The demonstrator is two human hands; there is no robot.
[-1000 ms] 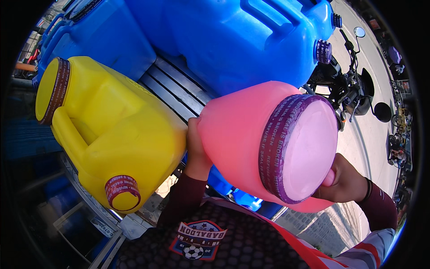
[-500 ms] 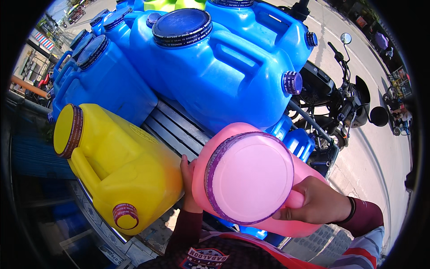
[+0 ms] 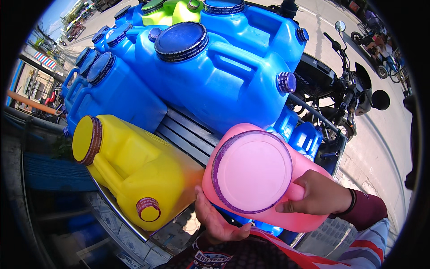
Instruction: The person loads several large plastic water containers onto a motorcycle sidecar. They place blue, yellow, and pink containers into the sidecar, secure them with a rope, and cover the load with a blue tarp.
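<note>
A pink water jug (image 3: pixel 309 170) with a wide pink lid (image 3: pixel 253 172) and purple seal band is in front of me. My right hand (image 3: pixel 324 195) is wrapped round its handle. Beside the jug's lower left side is my left hand (image 3: pixel 219 217), palm up with fingers apart, holding nothing; whether it touches the jug I cannot tell. To the left a yellow jug (image 3: pixel 148 166) lies tilted on the edge of a slatted metal rack, its small yellow cap toward me. A large blue jug (image 3: pixel 224 85) sits just beyond the pink one.
More blue jugs (image 3: pixel 121 94) crowd the rack at the back left, with a lime green jug (image 3: pixel 179 13) at the far end. Dark slats (image 3: pixel 186 134) show between the jugs. A black motorcycle (image 3: pixel 345 98) stands at the right by the road (image 3: pixel 380 148). Smaller blue containers (image 3: pixel 307 139) sit below.
My left hand has come off the pink jug's left side and turned palm up below it. My right hand keeps its hold on the handle. The view has shifted slightly.
</note>
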